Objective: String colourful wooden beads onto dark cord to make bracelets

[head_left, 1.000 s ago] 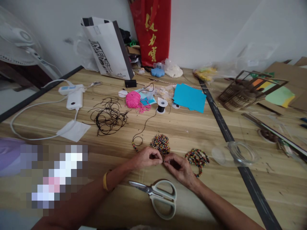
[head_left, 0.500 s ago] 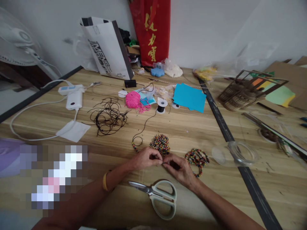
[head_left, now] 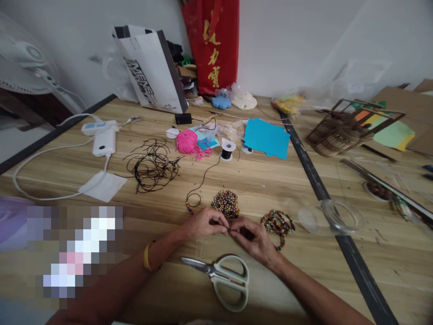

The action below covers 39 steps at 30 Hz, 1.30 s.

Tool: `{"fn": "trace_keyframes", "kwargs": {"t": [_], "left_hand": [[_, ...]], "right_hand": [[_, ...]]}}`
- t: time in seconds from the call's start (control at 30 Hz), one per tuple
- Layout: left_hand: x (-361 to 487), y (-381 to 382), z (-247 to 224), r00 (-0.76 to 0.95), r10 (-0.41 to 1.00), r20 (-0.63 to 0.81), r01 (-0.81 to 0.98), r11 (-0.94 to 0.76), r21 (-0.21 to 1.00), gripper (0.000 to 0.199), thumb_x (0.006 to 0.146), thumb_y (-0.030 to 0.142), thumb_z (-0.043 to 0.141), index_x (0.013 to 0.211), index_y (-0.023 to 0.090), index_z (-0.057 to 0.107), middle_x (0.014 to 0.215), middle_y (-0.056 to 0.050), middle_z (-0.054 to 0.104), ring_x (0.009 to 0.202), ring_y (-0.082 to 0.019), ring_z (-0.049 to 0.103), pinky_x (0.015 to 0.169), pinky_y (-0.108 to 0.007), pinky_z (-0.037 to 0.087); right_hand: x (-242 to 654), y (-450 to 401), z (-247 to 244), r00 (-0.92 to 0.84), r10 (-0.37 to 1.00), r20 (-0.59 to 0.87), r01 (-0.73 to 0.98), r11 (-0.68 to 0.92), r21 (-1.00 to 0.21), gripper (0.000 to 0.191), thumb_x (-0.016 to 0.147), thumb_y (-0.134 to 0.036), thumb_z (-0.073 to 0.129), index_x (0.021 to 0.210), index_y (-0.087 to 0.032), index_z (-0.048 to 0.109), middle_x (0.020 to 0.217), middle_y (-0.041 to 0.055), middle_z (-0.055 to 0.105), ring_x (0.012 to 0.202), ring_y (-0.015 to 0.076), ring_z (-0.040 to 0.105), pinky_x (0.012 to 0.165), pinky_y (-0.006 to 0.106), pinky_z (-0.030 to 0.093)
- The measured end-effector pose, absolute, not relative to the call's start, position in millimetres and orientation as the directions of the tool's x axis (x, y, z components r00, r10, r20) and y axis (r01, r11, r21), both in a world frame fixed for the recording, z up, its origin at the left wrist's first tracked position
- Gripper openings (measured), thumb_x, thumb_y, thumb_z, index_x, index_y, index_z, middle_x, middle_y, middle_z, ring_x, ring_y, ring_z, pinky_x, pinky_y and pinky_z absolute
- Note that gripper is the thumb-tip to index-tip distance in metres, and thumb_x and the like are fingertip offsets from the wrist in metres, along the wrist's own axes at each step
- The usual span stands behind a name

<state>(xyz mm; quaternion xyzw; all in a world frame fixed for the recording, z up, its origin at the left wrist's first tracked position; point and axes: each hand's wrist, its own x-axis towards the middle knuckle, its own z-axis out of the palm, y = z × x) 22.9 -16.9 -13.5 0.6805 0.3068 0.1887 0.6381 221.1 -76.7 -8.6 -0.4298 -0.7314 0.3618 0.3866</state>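
Observation:
My left hand (head_left: pixel 208 223) and my right hand (head_left: pixel 252 237) meet fingertip to fingertip, both pinching something small and dark, too small to make out. Just beyond them lies a pile of multicoloured beads (head_left: pixel 225 203). A black cord (head_left: pixel 205 174) runs from a white spool (head_left: pixel 227 150) down to a short row of beads (head_left: pixel 189 207) beside my left hand. Strung bead loops (head_left: pixel 278 223) rest to the right of my right hand. Nearer the front edge lie scissors (head_left: pixel 219 277) with pale handles, their blades pointing left.
A tangle of black cord (head_left: pixel 154 167), pink yarn (head_left: pixel 186 141) and blue paper sheets (head_left: pixel 267 137) lie farther back. White chargers (head_left: pixel 104 141) with cables are at left. Clear tape-like rings (head_left: pixel 343 216) and a woven basket (head_left: pixel 334 133) are at right. Two bags stand by the wall.

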Motion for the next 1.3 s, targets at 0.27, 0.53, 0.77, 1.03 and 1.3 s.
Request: {"fn": "trace_keyframes", "kwargs": {"t": [0.27, 0.53, 0.77, 1.03, 1.3], "left_hand": [[23.3, -18.2, -15.0, 0.711, 0.671, -0.213, 0.162, 0.139, 0.977, 0.024, 0.07, 0.028, 0.073, 0.084, 0.01, 0.065, 0.075, -0.007, 0.073, 0.07, -0.014, 0.066, 0.064, -0.022, 0.047], [20.9, -16.7, -12.5, 0.721, 0.676, -0.155, 0.133, 0.085, 0.988, 0.023, 0.072, 0.03, 0.072, 0.082, 0.01, 0.065, 0.078, -0.008, 0.072, 0.072, -0.014, 0.066, 0.065, -0.022, 0.048], [20.5, -15.9, -8.2, 0.738, 0.649, -0.183, 0.154, 0.102, 0.983, 0.024, 0.076, 0.032, 0.067, 0.084, 0.01, 0.061, 0.078, -0.009, 0.073, 0.061, -0.01, 0.06, 0.052, -0.017, 0.04], [20.3, -15.9, -12.0, 0.737, 0.646, -0.2, 0.151, 0.132, 0.98, 0.026, 0.077, 0.034, 0.066, 0.082, 0.009, 0.059, 0.077, -0.011, 0.073, 0.055, -0.009, 0.056, 0.05, -0.018, 0.04], [21.3, -15.8, -9.3, 0.739, 0.641, -0.205, 0.161, 0.127, 0.979, 0.023, 0.075, 0.032, 0.065, 0.078, 0.01, 0.059, 0.073, -0.009, 0.072, 0.049, -0.007, 0.051, 0.047, -0.017, 0.038]], "right_hand": [[221.7, -76.7, -10.8, -0.339, 0.905, 0.256, 0.343, 0.372, -0.862, 0.01, 0.088, -0.027, 0.059, 0.085, -0.018, 0.063, 0.076, 0.005, 0.066, 0.07, 0.0155, 0.062, 0.064, 0.026, 0.049], [221.4, -76.8, -8.3, -0.331, 0.911, 0.245, 0.354, 0.361, -0.863, 0.012, 0.088, -0.027, 0.058, 0.084, -0.017, 0.063, 0.073, 0.0045, 0.065, 0.067, 0.0149, 0.06, 0.062, 0.025, 0.049], [220.1, -76.7, -6.6, -0.327, 0.914, 0.24, 0.348, 0.353, -0.869, 0.012, 0.088, -0.028, 0.058, 0.084, -0.018, 0.063, 0.075, 0.0052, 0.066, 0.069, 0.0154, 0.061, 0.064, 0.026, 0.049], [220.3, -77.0, -6.4, -0.322, 0.917, 0.235, 0.37, 0.35, -0.861, 0.013, 0.087, -0.028, 0.059, 0.083, -0.017, 0.063, 0.073, 0.0046, 0.065, 0.067, 0.0152, 0.06, 0.061, 0.025, 0.047], [220.4, -77.1, -6.8, -0.316, 0.918, 0.238, 0.355, 0.347, -0.868, 0.01, 0.087, -0.025, 0.059, 0.083, -0.017, 0.062, 0.073, 0.0039, 0.064, 0.066, 0.0141, 0.058, 0.061, 0.024, 0.046]]}}
